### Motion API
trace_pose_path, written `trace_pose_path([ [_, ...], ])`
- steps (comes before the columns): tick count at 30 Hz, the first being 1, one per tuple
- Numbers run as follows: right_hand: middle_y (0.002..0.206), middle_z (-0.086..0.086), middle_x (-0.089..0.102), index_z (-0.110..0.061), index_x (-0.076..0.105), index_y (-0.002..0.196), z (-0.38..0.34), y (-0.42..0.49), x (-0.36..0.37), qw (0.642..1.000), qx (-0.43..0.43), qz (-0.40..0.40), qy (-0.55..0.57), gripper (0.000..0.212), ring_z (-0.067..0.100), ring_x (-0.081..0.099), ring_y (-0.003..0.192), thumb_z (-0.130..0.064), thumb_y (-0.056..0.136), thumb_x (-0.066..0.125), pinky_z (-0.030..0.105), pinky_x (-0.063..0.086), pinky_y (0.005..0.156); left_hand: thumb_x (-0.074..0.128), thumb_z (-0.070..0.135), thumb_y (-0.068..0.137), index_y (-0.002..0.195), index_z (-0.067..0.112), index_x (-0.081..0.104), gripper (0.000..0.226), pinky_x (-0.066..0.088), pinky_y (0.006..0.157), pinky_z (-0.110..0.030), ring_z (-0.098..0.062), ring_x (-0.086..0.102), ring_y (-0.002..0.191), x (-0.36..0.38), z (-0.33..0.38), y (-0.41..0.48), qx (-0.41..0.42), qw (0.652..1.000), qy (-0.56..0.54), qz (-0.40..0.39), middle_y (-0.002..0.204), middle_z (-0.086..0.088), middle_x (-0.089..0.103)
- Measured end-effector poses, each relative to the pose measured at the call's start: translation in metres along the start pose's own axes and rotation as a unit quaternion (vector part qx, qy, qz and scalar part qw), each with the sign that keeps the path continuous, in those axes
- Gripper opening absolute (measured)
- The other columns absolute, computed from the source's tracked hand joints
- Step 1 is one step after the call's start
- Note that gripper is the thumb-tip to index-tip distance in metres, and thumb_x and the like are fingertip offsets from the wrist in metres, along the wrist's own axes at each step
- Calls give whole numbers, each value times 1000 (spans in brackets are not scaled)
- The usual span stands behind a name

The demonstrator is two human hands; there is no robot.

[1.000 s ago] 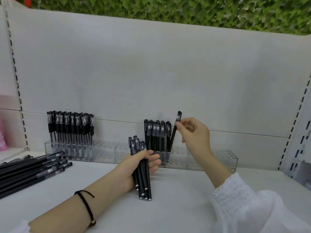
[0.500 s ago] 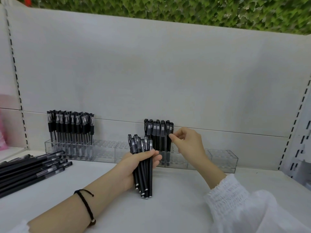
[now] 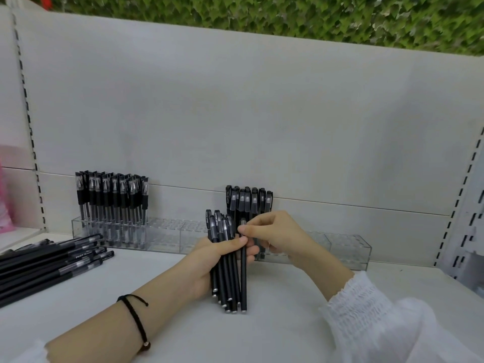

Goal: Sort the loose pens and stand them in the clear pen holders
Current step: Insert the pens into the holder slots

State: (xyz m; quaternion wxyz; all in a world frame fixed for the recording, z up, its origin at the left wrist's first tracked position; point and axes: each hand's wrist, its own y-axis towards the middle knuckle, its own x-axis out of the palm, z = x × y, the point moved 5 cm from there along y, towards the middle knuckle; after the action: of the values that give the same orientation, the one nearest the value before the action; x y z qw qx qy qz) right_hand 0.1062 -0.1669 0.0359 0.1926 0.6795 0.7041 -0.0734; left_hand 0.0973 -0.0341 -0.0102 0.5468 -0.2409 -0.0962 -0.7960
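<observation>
My left hand (image 3: pixel 209 263) grips a bundle of several black pens (image 3: pixel 227 279), held upright above the shelf with their caps up. My right hand (image 3: pixel 275 234) pinches the cap end of one pen (image 3: pixel 243 281) at the right side of that bundle. Behind the hands a clear pen holder (image 3: pixel 348 247) runs along the back panel, with a group of black pens (image 3: pixel 248 203) standing in its left end. A second clear pen holder (image 3: pixel 170 235) to the left carries a row of clear-barrelled pens (image 3: pixel 112 197).
A pile of loose black pens (image 3: pixel 49 260) lies on the white shelf (image 3: pixel 275 336) at the left. A white back panel (image 3: pixel 235 113) with slotted uprights closes the rear. Something pink (image 3: pixel 5 200) shows at the far left edge.
My right hand stood a pen among the group in the holder, let it go, then came down and left to the bundle, where it now pinches one pen. The left hand stayed put.
</observation>
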Motion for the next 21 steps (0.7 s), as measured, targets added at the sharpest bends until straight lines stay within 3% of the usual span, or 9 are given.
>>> trace_pose_path([
  [3,70,-1,66,-4,72,93,-5,0,-16,998,2,23,54,16,7,45,48,-19,87,70,17,29,39,64,5,88,104,-9,67,22,58,56,-25,-23,74,70,1,-1,1,-4,1000,8,1,95,-23,73],
  [7,74,-2,64,-14,68,88,-23,-1,-55,972,-82,185,118,6,8,45,49,-16,93,63,15,32,40,56,-4,91,94,-5,62,6,60,53,-31,-28,73,67,-4,-7,5,-33,999,-21,28,86,-24,73],
  [9,73,-5,61,-22,64,85,-28,-3,-70,949,-128,274,86,11,8,46,54,-17,94,61,14,38,47,56,-7,90,92,-6,61,6,59,52,-32,-28,74,66,-6,-10,6,-52,998,-8,35,86,-23,73],
  [12,82,-9,65,-27,63,87,-27,-6,-82,921,-177,345,39,10,10,51,62,-20,94,61,26,47,65,59,-8,87,96,-14,64,12,60,55,-29,-24,74,71,-5,-12,8,-62,997,26,24,94,-21,74],
  [14,84,-12,66,-25,64,91,-24,-5,-81,914,-189,358,14,5,10,52,63,-21,94,62,29,50,67,61,-7,86,95,-15,66,13,60,56,-28,-23,74,71,-6,-12,8,-64,997,31,21,92,-20,74],
  [18,83,-13,67,-21,66,94,-18,2,-70,925,-188,330,-22,3,5,55,60,-21,91,65,19,45,60,60,-5,88,96,-14,65,13,60,56,-30,-24,74,71,-6,-12,9,-65,997,30,22,90,-20,74],
  [21,85,-9,68,-23,66,92,-10,8,-67,934,-174,306,-64,2,9,57,64,-21,91,66,21,44,65,62,-4,88,92,-12,65,9,61,57,-31,-25,74,69,-6,-12,8,-66,997,29,27,88,-21,74],
])
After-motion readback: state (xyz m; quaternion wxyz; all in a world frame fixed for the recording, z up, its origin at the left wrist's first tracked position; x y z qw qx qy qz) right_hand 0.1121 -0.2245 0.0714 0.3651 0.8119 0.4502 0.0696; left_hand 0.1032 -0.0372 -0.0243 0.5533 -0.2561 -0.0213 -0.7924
